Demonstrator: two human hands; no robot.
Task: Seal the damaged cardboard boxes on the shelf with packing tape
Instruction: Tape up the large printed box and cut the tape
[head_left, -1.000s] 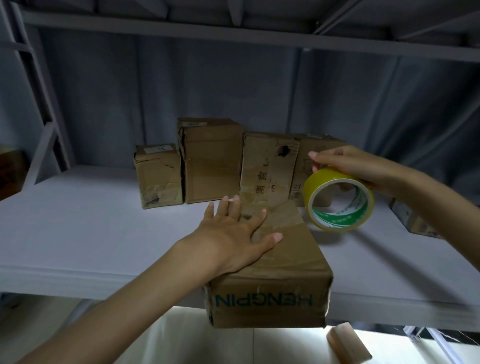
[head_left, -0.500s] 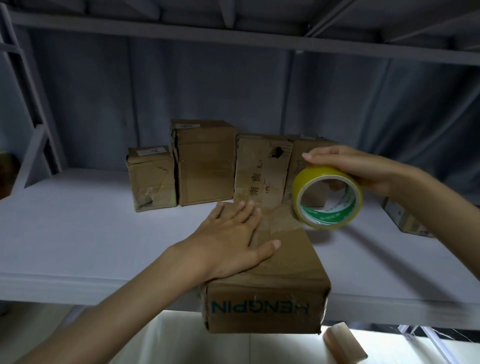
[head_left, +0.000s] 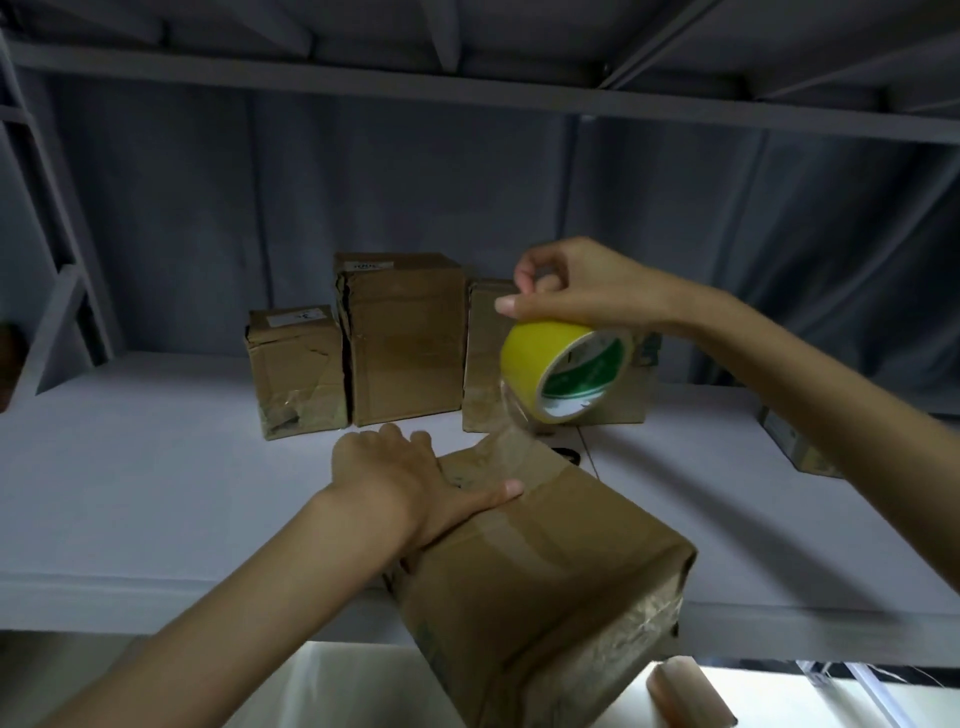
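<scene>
the left hand (head_left: 410, 483) lies flat on the front box (head_left: 540, 566) at the shelf (head_left: 156, 467) edge while the right hand (head_left: 587, 291) grips the tape roll (head_left: 561, 369) above it, so keep the strip (head_left: 511, 431) taut and centred on the seam.

A gray curtain (head_left: 415, 218) hangs all along the back. A gray metal beam (head_left: 467, 93) runs across the top, with slanted bars above it. At the left, a gray slanted post (head_left: 57, 218) goes up the side. Down low at the right is a small tan wooden block (head_left: 691, 696). A pale, bright floor (head_left: 337, 686) shows at the bottom.
</scene>
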